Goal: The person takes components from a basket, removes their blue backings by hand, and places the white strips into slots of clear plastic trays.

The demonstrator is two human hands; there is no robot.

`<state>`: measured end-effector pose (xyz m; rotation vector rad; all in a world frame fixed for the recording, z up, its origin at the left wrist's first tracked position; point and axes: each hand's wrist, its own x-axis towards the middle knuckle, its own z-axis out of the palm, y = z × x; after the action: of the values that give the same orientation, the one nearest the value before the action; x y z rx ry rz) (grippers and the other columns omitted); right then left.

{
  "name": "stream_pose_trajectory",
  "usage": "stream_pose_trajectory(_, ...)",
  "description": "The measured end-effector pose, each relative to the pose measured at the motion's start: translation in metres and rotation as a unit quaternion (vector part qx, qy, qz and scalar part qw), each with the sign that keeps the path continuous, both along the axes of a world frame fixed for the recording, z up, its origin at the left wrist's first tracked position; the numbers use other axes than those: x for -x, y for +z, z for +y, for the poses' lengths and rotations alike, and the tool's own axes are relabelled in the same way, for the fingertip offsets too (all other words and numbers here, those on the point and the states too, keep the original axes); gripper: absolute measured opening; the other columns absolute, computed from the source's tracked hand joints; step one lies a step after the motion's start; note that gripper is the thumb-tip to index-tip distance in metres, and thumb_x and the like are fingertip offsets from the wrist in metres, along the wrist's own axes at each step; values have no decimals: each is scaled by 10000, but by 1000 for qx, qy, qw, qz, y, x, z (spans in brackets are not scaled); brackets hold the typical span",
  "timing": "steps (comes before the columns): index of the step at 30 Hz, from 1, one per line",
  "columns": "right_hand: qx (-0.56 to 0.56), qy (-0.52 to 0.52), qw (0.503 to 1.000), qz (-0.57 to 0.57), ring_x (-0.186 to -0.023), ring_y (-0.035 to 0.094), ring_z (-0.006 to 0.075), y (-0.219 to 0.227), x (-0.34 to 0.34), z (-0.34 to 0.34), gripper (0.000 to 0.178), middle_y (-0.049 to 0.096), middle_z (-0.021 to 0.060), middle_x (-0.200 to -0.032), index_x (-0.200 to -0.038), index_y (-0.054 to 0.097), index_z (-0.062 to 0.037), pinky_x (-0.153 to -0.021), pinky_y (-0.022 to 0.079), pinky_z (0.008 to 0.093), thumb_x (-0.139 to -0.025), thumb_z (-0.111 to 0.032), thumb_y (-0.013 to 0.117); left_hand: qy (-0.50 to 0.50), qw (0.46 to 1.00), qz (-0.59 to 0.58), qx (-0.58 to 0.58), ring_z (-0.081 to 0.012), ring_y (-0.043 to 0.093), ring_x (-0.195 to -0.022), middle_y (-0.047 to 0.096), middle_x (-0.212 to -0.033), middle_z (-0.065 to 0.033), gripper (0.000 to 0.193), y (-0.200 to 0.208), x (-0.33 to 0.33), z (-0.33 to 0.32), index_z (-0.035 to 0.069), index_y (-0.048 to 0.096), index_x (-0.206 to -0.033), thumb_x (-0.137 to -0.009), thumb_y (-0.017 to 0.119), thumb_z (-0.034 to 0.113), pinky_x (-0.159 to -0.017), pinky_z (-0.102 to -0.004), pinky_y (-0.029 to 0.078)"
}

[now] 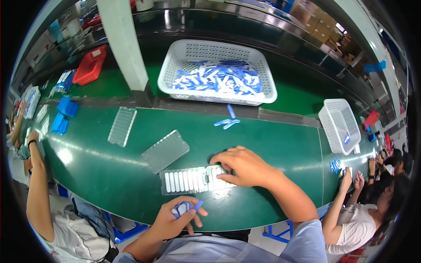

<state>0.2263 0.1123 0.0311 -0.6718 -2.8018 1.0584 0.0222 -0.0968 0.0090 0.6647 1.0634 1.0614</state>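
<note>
My left hand [177, 215], near the table's front edge, is closed around a small bunch of blue and white plastic sticks [183, 208]. In front of it lies a clear plastic tray [164, 187] with a row of white sticks [184, 180] side by side in its slots. My right hand [239, 166] reaches over the tray's right end, its fingers curled down and the thumb near the white pieces there. Whatever sits between those fingertips is hidden. Two empty clear trays lie beyond, one tilted [165, 151] and one farther left [122, 126].
A large white basket [175, 94] full of blue and white sticks stands at the back. Several loose sticks [227, 123] lie before it. A smaller white basket [329, 127] is at right, near a co-worker's hands [346, 179]. Blue stacks [60, 123] and another person's arm [37, 162] are at left.
</note>
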Motion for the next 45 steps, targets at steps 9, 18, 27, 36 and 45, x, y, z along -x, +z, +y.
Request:
stream_pose_trajectory(9, 24, -114, 980, 162, -652, 574, 199, 3, -4, -33, 242, 589, 14, -686, -1056, 709, -74, -712, 455, 340, -864, -203, 783, -2, 1000, -6, -13, -209, 723, -813, 708, -1092, -221, 270, -1, 1, 2, -53, 546, -1275, -1024, 560, 45, -526, -290, 596)
stream_pose_trajectory(18, -16, -136, 936, 324, -554, 561, 146, 12, -14, -53, 105, 647, 7, -659, -858, 771, -64, -588, 425, 304, -772, -50, 830, -49, 996, -81, -3, -196, 718, -851, 701, -1189, -198, 358, 2, 1, 19, -6, 479, -1374, -1037, 559, 85, -513, -270, 573)
stream_pose_trajectory(27, -165, -40, 980, 101, -673, 541, 182, -14, -36, -43, 162, 575, -23, -666, -948, 796, -138, -697, 389, 342, -794, -180, 818, 0, 966, -249, 68, -231, 718, -951, 636, -1281, -185, 496, -22, 12, 15, 62, 438, -1407, -970, 671, 41, -527, -253, 533)
stream_pose_trajectory(36, 0, -102, 976, 192, -641, 577, 179, 4, -13, -49, 169, 607, -2, -678, -965, 777, -114, -681, 405, 330, -803, -149, 810, -28, 970, -231, 69, -207, 693, -933, 630, -1243, -183, 500, -21, 4, 19, 39, 420, -1450, -990, 613, 65, -541, -239, 488)
stream_pose_trajectory(45, 153, -67, 981, 103, -604, 590, 184, 10, 11, -66, 157, 617, 42, -733, -975, 743, -93, -555, 471, 322, -853, -171, 803, -118, 988, -81, 50, -81, 652, -748, 697, -1109, -108, 343, -5, -9, 25, 11, 508, -1273, -978, 651, 112, -488, -202, 399)
